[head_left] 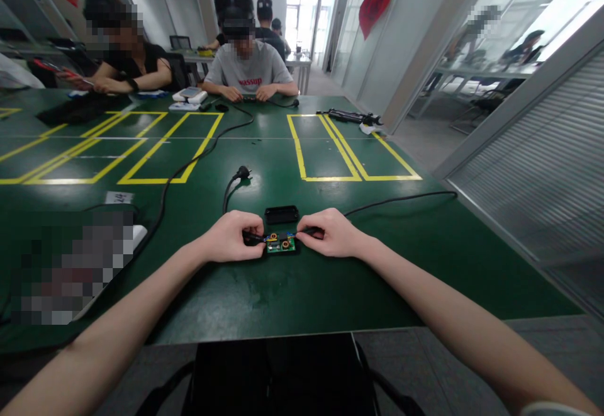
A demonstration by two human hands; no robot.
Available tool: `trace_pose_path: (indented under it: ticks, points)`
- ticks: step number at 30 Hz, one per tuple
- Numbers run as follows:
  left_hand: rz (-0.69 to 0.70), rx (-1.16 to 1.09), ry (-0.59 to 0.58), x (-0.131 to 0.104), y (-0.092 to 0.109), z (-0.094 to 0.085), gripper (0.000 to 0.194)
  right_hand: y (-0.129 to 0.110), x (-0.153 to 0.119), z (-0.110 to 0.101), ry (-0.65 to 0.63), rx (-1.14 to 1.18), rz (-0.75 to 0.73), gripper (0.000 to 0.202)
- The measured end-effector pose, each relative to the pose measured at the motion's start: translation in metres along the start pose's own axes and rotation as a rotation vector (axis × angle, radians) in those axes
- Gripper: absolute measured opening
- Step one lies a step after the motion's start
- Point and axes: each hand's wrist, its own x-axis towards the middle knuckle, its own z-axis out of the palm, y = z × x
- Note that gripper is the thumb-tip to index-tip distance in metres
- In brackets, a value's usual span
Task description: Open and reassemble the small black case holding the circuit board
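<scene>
A small green circuit board [275,248] with ring-shaped copper coils lies on the table between my hands. My left hand [236,236] is closed on a black cable end at the board's left edge. On the opposite side, my right hand [330,233] pinches another black cable end against the board's right edge. Blue bits of wire show at both ends. Just behind the board sits an open black plastic case half [282,215]. A black power plug [243,172] rests beyond my left hand, its cord running back toward that hand. The right cord [401,199] trails off to the right.
The green table [264,306] carries yellow tape rectangles [330,179]. A long black cable [189,163] crosses at left, near a blurred white-edged object [139,235] and a number card [119,197]. Black tools [349,116] lie far right. Two people [248,67] sit across.
</scene>
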Motion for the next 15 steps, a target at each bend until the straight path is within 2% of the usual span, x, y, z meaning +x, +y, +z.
trace_pose_path:
  ticks: [8, 15]
  points:
    - [-0.084, -0.137, 0.01, 0.0001, -0.0014, 0.0001, 0.013, 0.0034, 0.0009, 0.002, 0.052, 0.003, 0.021, 0.018]
    - [-0.12, -0.225, 0.008, 0.0017, -0.002, -0.0032, 0.016, 0.0043, 0.0011, 0.0026, 0.048, -0.004, 0.032, 0.02]
